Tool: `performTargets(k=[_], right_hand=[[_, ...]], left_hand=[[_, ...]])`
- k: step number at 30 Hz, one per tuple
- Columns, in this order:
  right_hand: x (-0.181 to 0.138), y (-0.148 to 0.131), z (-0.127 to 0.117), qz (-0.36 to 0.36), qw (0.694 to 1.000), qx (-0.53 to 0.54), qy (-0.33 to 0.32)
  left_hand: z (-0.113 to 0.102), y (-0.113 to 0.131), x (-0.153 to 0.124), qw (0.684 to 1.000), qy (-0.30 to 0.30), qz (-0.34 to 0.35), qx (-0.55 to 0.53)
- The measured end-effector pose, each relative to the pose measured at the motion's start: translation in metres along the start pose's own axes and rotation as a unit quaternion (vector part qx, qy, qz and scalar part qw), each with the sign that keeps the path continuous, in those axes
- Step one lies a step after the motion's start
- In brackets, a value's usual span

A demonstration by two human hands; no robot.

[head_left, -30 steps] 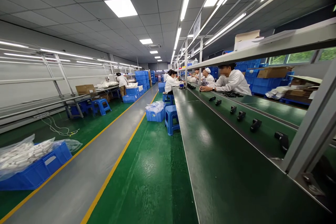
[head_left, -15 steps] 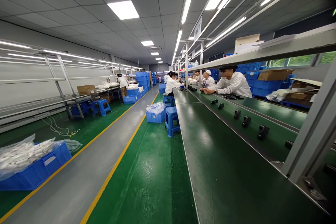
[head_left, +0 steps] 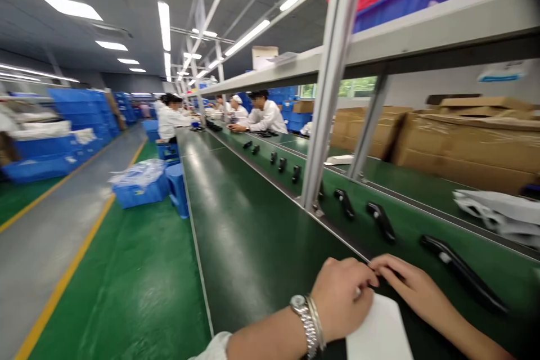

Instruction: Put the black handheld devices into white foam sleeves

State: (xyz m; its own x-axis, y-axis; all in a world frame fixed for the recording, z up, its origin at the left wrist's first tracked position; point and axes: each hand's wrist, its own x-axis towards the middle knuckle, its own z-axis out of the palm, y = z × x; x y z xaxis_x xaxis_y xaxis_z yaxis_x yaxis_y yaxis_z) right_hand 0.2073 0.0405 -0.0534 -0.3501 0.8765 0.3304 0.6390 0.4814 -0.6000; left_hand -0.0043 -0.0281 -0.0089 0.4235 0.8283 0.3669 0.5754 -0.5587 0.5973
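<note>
At the bench's near edge, my left hand (head_left: 343, 295), with a watch and a bangle on the wrist, is closed with curled fingers. My right hand (head_left: 403, 278) meets it from the right, fingers bent and pinched together at the left hand's fingertips. Whatever lies between them is hidden or too small to make out. A flat white sheet or card (head_left: 382, 329) is just under and beside my left hand. Beyond my right hand, a long black handheld device (head_left: 462, 273) lies on the green belt, with a second black device (head_left: 381, 220) farther along.
The dark green bench top (head_left: 240, 236) runs away to the left of a metal post (head_left: 329, 90). Cardboard boxes (head_left: 472, 140) and white plastic bags (head_left: 502, 211) are across the belt. Co-workers in white (head_left: 265, 115) sit farther down. A blue crate (head_left: 141, 191) stands on the floor.
The view has swung to the right. Both my hands have come into the picture with the white sheet, and more black devices on the belt now show.
</note>
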Motion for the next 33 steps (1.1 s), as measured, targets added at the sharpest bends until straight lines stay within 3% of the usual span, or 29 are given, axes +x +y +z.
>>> performTargets(k=[4, 11, 16, 19, 23, 25, 28, 31, 33], right_hand=[[-0.003, 0.005, -0.013, 0.020, 0.997, 0.017, -0.066], [0.003, 0.000, -0.017, 0.023, 0.997, 0.044, -0.054], [0.013, 0.011, -0.033, 0.049, 0.996, -0.054, 0.049], [0.025, 0.029, -0.046, 0.114, 0.972, -0.170, 0.112], [0.038, 0.065, -0.053, 0.200, 0.947, -0.231, 0.098], [0.041, 0.083, -0.052, 0.237, 0.951, -0.179, 0.086], [0.041, 0.097, -0.050, 0.285, 0.952, -0.017, 0.112], [0.040, 0.092, -0.049, 0.303, 0.932, 0.139, 0.145], [0.039, 0.079, -0.050, 0.278, 0.908, 0.257, 0.179]], left_hand=[[0.005, -0.001, 0.008, 0.999, 0.016, -0.004, -0.033], [0.001, 0.002, 0.015, 0.999, 0.014, -0.035, -0.001], [-0.009, -0.005, 0.019, 0.989, -0.038, -0.135, 0.050], [-0.008, -0.009, 0.019, 0.987, -0.071, -0.139, 0.050], [-0.001, -0.011, 0.016, 0.989, -0.071, -0.116, 0.051], [0.001, -0.012, 0.015, 0.990, -0.065, -0.110, 0.054], [0.000, -0.011, 0.014, 0.991, -0.054, -0.100, 0.068], [-0.005, -0.010, 0.016, 0.991, -0.050, -0.104, 0.071], [-0.009, -0.010, 0.017, 0.990, -0.061, -0.113, 0.054]])
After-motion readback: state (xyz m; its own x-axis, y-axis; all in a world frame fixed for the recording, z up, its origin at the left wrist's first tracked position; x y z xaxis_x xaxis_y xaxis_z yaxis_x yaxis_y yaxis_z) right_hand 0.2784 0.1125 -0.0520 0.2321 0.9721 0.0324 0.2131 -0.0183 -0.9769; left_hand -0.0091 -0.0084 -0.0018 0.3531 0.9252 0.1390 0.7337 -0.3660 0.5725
